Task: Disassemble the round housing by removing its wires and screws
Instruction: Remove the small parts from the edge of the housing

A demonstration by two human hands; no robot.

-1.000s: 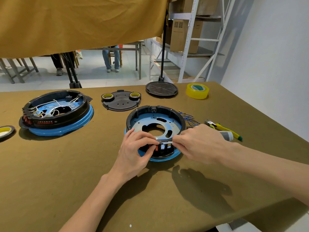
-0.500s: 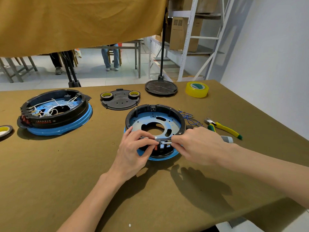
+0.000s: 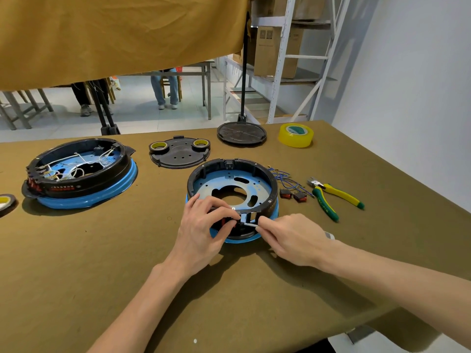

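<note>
head view: writing is scarce and mostly too small to read: the second housing [image 3: 79, 174] at the left of the frame carries a red label strip on its black wall, illegible, and the green grip of the pliers [image 3: 334, 197] at centre right bears dark lettering that cannot be made out. the round housing [image 3: 232, 184], a black ring over a blue plate, sits on the olive table [image 3: 102, 263] at the centre of the frame. the left hand [image 3: 204, 230] curls over its near rim, fingertips bent and pinching at the black bracket there. the right hand [image 3: 290, 240] comes in from the lower right, thumb and forefinger closed on a thin white-tipped tool [image 3: 251, 224] whose tip meets the same bracket. loose blue wires [image 3: 285, 177] and two red switches [image 3: 293, 194] lie just right of the housing. a yellow tape roll [image 3: 295, 135] stands at the upper right, a black cover plate [image 3: 179, 151] with two tape rolls on it above centre.
</note>
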